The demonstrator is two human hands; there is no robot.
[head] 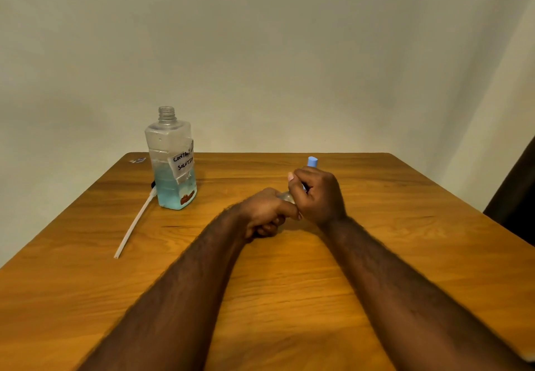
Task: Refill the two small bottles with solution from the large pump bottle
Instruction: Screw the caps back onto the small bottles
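The large clear bottle point(172, 162) stands uncapped at the back left of the wooden table point(405, 226), about a third full of blue liquid, with a handwritten label. Its pump with a long white tube point(134, 224) lies on the table to the bottle's left. In the middle, my left hand point(267, 215) grips the body of a small clear bottle point(286, 197), mostly hidden by both hands. My right hand point(317, 194) is curled around its light blue cap point(312, 162), whose tip sticks out above my fingers. Only one small bottle is visible.
A small scrap of sticker or wrapper point(137, 160) lies at the table's back left corner. A plain wall stands close behind the table. A dark object point(515, 197) is at the right edge, beside the table.
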